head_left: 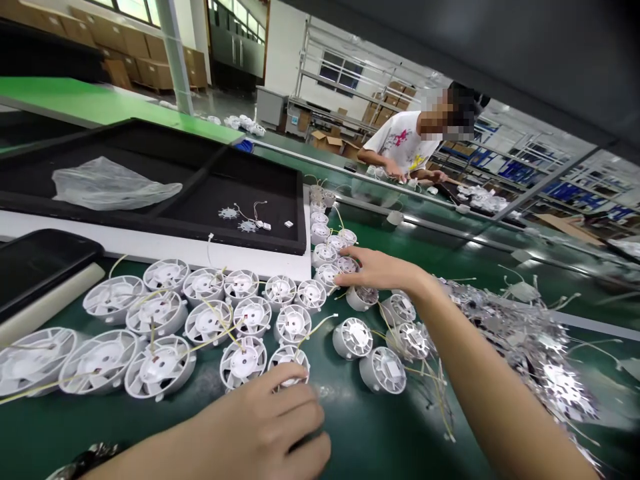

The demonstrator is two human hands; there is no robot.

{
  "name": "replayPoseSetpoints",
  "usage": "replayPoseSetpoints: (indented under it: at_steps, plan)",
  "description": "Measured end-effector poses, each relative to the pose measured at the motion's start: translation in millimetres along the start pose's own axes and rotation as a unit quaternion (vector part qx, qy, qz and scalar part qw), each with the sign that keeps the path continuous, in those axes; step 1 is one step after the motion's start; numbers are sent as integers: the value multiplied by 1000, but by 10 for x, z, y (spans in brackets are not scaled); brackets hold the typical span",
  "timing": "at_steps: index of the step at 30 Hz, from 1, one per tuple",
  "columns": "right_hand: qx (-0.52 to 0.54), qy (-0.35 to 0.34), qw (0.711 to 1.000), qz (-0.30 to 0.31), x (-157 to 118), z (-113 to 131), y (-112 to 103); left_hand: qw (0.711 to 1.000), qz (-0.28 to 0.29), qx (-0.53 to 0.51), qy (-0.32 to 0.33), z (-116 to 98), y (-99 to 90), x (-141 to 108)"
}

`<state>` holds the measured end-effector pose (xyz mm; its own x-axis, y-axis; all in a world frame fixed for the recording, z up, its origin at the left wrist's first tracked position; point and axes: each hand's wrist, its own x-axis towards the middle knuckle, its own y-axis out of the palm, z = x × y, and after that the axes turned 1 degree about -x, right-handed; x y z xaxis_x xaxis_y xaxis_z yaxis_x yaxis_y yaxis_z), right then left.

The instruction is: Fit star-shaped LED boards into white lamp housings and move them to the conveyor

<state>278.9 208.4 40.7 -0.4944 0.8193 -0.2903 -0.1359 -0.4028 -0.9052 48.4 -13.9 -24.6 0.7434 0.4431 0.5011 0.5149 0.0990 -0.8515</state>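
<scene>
My right hand (377,272) reaches forward, thumb and fingers around the sides of a small white fan (347,265) in the column beside the tray. My left hand (270,427) is close in front of me, its fingers loosely bent and apart. Its index finger lies over the near edge of another white fan (289,360); the thumb is hidden. Rows of round white fans (160,367) with thin yellowish wires spread to the left. Right of the middle, several fans carry silvery star-shaped plates on top, such as one fan (353,338).
A heap of silvery star-shaped plates with wires (520,333) lies at right. The black divided tray (260,180) holds a clear plastic bag (110,183) and a few small parts. A black object (45,267) stands at left. Across the line, a person (405,140) handles white parts.
</scene>
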Motion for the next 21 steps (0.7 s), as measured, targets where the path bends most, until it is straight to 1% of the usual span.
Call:
replayPoseSetpoints:
  at_steps: [3,7,10,14,16,18,21]
  plan:
    - [-3,-17,1000,14,-31,41,30,1000,12,21,0,0,38,-24]
    - [-10,-31,999,21,-107,17,90,998,5,60,-21,-3,60,-43]
    - [-22,-40,999,-1,-106,40,219,995,-7,93,-30,27,51,-44]
    - [-42,-41,998,-34,-90,102,342,995,-7,103,-11,83,49,-49]
    - [-55,-38,997,-50,-115,116,337,994,-1,110,-8,110,63,-56]
    - [-65,-44,995,-62,-153,114,309,992,5,126,-23,139,82,-63]
    - [-69,-78,993,-53,-192,108,298,988,3,146,-52,183,102,-70]
